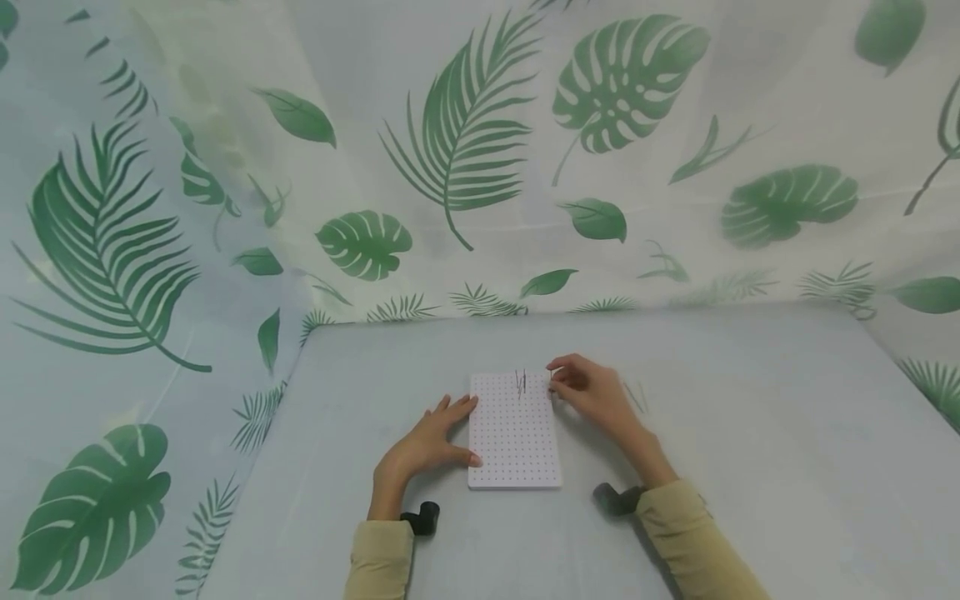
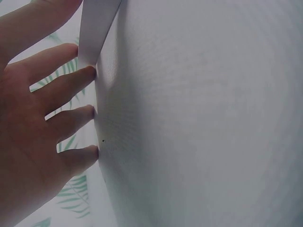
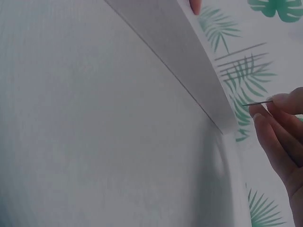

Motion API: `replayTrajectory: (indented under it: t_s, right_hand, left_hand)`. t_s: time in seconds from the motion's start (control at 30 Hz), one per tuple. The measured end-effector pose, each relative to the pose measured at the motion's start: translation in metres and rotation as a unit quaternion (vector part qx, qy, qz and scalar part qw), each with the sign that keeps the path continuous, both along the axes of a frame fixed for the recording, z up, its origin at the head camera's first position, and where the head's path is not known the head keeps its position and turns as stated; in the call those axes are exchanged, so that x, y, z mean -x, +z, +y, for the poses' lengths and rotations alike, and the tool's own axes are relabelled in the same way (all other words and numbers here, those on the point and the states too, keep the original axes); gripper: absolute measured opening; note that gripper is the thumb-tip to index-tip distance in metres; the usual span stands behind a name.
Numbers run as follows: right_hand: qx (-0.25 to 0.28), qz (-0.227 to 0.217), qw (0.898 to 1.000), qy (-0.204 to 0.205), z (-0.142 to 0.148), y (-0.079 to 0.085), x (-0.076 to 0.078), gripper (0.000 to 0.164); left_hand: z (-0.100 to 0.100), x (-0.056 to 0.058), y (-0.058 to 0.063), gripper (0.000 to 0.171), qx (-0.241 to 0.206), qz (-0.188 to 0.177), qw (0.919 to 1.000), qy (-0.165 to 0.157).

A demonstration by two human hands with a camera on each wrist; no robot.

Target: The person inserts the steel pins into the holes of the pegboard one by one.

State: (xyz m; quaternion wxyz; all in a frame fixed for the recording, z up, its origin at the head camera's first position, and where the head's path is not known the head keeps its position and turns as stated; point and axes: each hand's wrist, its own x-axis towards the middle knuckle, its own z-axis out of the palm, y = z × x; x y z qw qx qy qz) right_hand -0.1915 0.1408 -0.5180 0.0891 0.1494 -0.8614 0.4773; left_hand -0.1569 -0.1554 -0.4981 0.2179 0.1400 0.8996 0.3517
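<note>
A white pegboard (image 1: 513, 442) with a grid of small holes lies on the table. Several thin dark pins (image 1: 521, 383) stand in its upper right part; the right wrist view shows these upright pins (image 3: 241, 59) beyond the board's side. My left hand (image 1: 423, 446) has its fingers spread, with thumb and fingertips resting on the board's left edge. By the upper right corner, my right hand (image 1: 588, 392) pinches a thin needle-like pin (image 3: 258, 102) between thumb and fingers. In the right wrist view, this pin appears apart from the board's side (image 3: 184, 61).
A few thin pins (image 1: 636, 397) lie on the table (image 1: 750, 467) to the right of my right hand. Dark wrist cameras (image 1: 618, 498) sit at both wrists. Curtains (image 1: 480, 275) printed with green leaves border the table at the back and sides.
</note>
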Motion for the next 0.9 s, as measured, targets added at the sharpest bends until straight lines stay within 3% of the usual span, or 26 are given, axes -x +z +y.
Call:
replayTrajectory:
  t_s: [0.33, 0.7, 0.9]
  right_hand:
    - [0.045, -0.027, 0.998, 0.018, -0.016, -0.006, 0.005, 0.022]
    - [0.048, -0.005, 0.999, 0.025, -0.027, -0.004, 0.007, 0.02]
    - [0.022, -0.005, 0.999, 0.029, -0.031, -0.005, 0.006, 0.021]
  left_hand:
    - [0.0, 0.002, -0.001, 0.096, 0.007, 0.0, 1.0, 0.0]
    - [-0.001, 0.002, 0.002, 0.096, 0.005, 0.003, 1.0, 0.0]
    - [-0.002, 0.002, 0.001, 0.096, 0.0, 0.005, 1.0, -0.006]
